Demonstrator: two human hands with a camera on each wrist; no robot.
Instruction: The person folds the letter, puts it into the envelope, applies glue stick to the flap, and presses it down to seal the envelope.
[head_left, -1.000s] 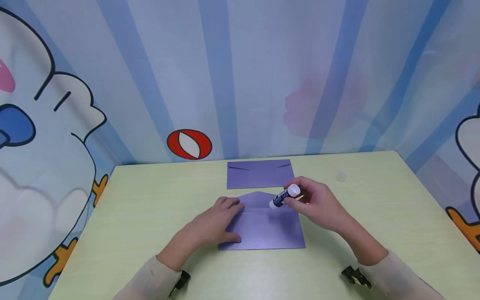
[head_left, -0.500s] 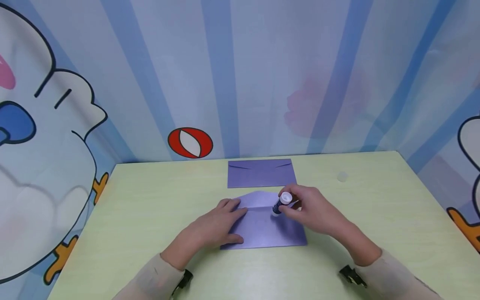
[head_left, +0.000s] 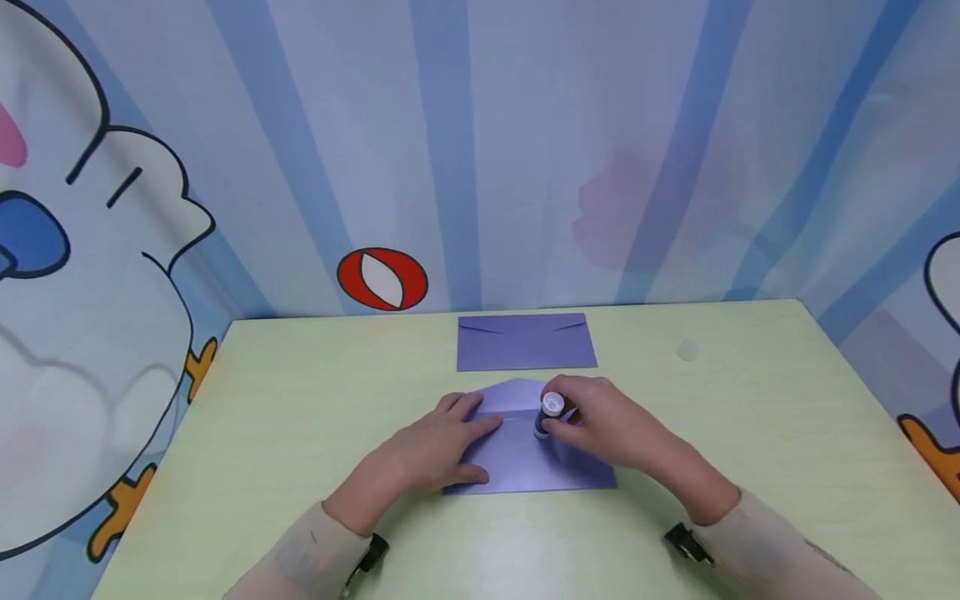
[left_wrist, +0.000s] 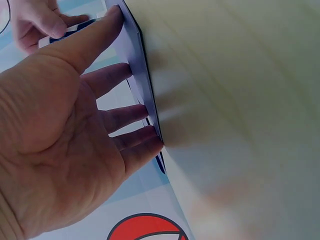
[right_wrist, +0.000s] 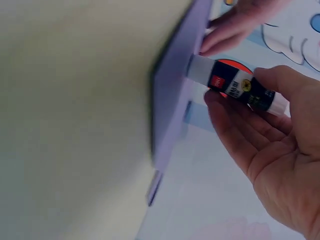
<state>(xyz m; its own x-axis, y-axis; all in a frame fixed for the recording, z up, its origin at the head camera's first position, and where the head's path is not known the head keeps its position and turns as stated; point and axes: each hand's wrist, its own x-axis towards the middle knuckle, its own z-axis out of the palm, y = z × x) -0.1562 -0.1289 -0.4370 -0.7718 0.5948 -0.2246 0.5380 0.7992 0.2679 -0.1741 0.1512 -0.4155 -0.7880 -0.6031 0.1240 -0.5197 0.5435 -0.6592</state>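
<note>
A purple envelope lies on the table with its flap folded out toward the far side. My left hand rests on its left part, fingers spread and fingertips on the paper, as the left wrist view also shows. Between thumb and fingers my right hand pinches a glue stick, dark blue with white ends. The glue stick stands nearly upright, slightly tilted, and its lower end meets the envelope just below the flap's fold line.
Behind lies a second purple envelope, near the table's far edge. A small translucent round cap sits to the right on the pale table. A patterned cloth hangs behind the table.
My right hand has moved left and slightly down with the glue stick, which has tipped from slanted to nearly upright. The left hand stays on the envelope.
</note>
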